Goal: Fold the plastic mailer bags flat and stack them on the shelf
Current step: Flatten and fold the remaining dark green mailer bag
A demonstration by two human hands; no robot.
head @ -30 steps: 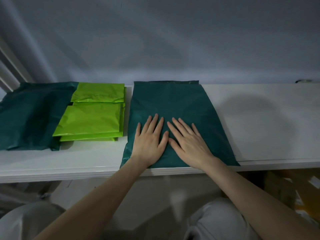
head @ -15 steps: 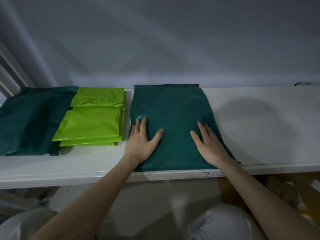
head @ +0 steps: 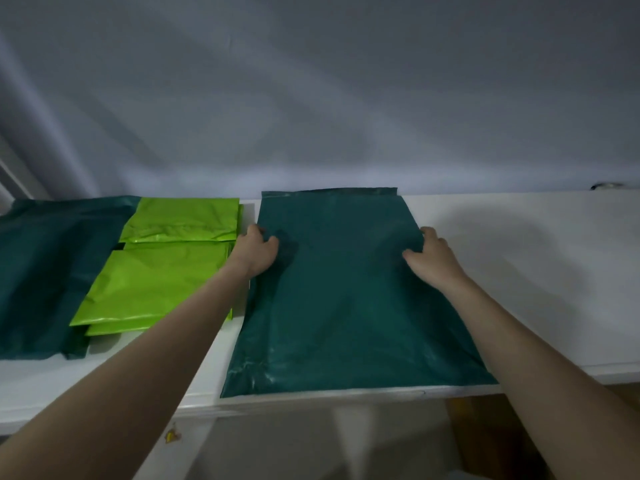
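Our hands have slid up the dark green mailer bag (head: 346,292); left hand (head: 258,252) and right hand (head: 433,258) pinch its side edges; lime green mailers (head: 162,271) lie just beyond the left hand on the shelf (head: 536,271).

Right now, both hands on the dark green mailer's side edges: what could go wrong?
1. The dark green mailer has its near edge right at the shelf lip; pulling it nearer could slide it off.
2. The left hand sits close beside the lime green mailers; a sideways sweep might knock that stack askew.
3. The right hand and left grip opposite edges; uneven folding could leave the slick plastic creased rather than flat.
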